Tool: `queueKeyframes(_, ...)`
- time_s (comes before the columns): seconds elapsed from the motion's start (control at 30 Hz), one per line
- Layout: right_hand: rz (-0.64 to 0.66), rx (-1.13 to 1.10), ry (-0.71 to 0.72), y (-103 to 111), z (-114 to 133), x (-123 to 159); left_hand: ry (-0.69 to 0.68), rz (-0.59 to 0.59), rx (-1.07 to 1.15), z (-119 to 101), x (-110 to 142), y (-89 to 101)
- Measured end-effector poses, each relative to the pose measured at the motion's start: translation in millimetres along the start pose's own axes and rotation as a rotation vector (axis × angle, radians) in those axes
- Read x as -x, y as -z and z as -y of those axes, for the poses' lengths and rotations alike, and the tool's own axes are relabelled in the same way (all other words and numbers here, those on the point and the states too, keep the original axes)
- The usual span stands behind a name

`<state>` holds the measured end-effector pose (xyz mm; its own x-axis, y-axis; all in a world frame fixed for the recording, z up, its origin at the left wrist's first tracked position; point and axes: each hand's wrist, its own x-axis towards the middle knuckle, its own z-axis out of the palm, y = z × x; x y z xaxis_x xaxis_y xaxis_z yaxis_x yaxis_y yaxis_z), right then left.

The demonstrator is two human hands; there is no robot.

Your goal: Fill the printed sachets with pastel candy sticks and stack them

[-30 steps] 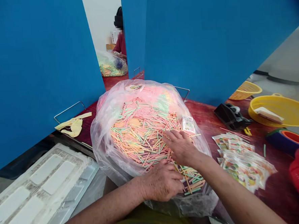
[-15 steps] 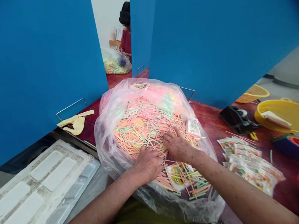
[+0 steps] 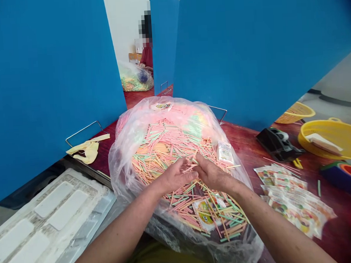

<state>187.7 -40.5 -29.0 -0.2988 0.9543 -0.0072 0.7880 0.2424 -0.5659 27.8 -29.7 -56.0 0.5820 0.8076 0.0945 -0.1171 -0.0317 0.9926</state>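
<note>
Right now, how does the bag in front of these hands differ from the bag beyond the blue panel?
The near clear plastic bag lies open, its coloured sticks bare, with the left hand and right hand over them. The far bag looks much smaller from here, shows its sticks through the plastic, has a dark blue thing on it, and sits near a person. Both hold pastel sticks and rest on a red-brown table.

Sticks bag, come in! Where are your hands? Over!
Left hand, right hand together above thin pastel sticks in clear plastic bag. Printed sachet lies among sticks.
</note>
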Motion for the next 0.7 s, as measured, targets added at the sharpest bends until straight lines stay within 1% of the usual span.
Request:
queueKeyframes(0.03, 0.022, -0.064, 0.016, -4, 4, -2, 0.041, -0.026, 0.191, 4, -3, -6.2)
queueKeyframes(0.07, 0.041, -0.126, 0.04, -9, 8, -5, 0.07, -0.085, 0.342, 7, -6, -12.1)
queueKeyframes(0.1, 0.058, -0.183, 0.064, -13, 11, -7, 0.081, -0.166, 0.448, 10, -8, -17.1)
queueKeyframes(0.13, 0.071, -0.227, 0.084, -16, 13, -10, 0.082, -0.249, 0.508, 12, -10, -20.3)
queueKeyframes(0.17, 0.087, -0.247, 0.096, -18, 14, -12, 0.07, -0.32, 0.531, 13, -13, -21.6)
queueKeyframes(0.23, 0.126, -0.186, 0.061, -18, 13, -12, 0.036, -0.422, 0.512, 12, -16, -17.3)
queueKeyframes(0.3, 0.151, -0.065, -0.043, -16, 10, -10, 0.027, -0.53, 0.498, 9, -18, -6.0)
queueKeyframes(0.37, 0.144, 0.026, -0.108, -12, 9, -7, 0.089, -0.624, 0.568, 5, -17, 7.5)
queueKeyframes(0.4, 0.142, 0.05, -0.103, -10, 9, -5, 0.155, -0.639, 0.626, 4, -15, 13.3)
queueKeyframes(0.43, 0.148, 0.074, -0.073, -8, 10, -4, 0.236, -0.623, 0.688, 3, -12, 18.0)
queueKeyframes(0.5, 0.17, 0.173, 0.011, -6, 13, -4, 0.399, -0.55, 0.783, 1, -5, 23.3)
queueKeyframes(0.53, 0.182, 0.238, 0.051, -5, 14, -5, 0.46, -0.521, 0.81, 0, -1, 24.1)
queueKeyframes(0.6, 0.21, 0.381, 0.111, -7, 16, -5, 0.514, -0.502, 0.829, -2, 6, 23.8)
queueKeyframes(0.7, 0.263, 0.565, 0.126, -22, 14, -1, 0.498, -0.501, 0.806, -6, 12, 21.2)
